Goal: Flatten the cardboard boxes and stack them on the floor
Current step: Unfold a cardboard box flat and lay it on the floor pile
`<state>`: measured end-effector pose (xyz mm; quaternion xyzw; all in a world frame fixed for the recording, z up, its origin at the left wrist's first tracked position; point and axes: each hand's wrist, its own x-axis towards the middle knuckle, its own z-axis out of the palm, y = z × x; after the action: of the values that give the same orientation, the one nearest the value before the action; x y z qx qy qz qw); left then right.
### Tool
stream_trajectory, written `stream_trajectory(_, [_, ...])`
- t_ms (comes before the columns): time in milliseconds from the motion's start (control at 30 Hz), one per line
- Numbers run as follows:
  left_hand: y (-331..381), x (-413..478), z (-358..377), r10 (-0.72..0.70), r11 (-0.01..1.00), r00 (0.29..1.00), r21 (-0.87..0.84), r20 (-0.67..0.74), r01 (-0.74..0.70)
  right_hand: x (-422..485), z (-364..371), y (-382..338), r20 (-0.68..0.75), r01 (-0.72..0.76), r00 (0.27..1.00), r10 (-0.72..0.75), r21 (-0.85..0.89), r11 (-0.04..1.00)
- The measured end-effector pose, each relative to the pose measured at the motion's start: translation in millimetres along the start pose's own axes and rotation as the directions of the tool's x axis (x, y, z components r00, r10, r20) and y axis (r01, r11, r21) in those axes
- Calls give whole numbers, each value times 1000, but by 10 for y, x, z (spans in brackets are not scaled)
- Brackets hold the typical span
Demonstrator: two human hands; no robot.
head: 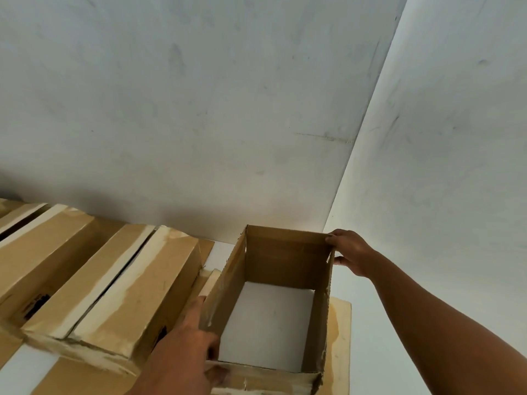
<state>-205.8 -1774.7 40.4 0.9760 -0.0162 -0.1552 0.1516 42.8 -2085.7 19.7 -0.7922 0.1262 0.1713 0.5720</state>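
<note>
Gripping open box (273,258) by opposite corners, both hands' fingers (332,238) clasping edges, taped boxes (114,280) just left.

Soft, even daylight, faint shadows, slight blur, wide-angle warping at edges

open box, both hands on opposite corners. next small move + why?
Probably push the two held corners toward each other to collapse it. The open box shows white floor straight through, so no bottom holds it square. The left hand is at the near-left corner, the right hand grips the far-right corner.
</note>
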Motion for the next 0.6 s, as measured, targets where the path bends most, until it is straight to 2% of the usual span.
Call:
stream_trajectory(100, [-110, -6, 5, -9, 997, 997, -81, -72, 3, -33, -94, -34, -56, 48, 998, -43, 94, 994])
stream_trajectory(267, [-401, -61, -76, -58, 967, 978, -255, -200, 5, -255, -460, -387, -102, 236, 971, -214, 312, 920])
stream_trajectory(333, [-478, -89, -106, -93, 935, 969, -355, -230, 6, -398, -614, -600, -98, 318, 948, -303, 235, 919])
stream_trajectory(400, [-511, -72, -94, -65, 926, 972, -377, -225, -25, -545, -720, -810, -88, 386, 921, -381, 53, 921])
stream_trajectory(533, [-336, 91, -61, 16, 958, 970, -273, -242, -84, -890, -687, -1197, -57, 476, 862, -503, -249, 844])
stream_trajectory(600, [-170, 227, -127, 109, 954, 949, -238, -296, -184, -1094, -598, -1388, -31, 545, 815, -579, -299, 783])
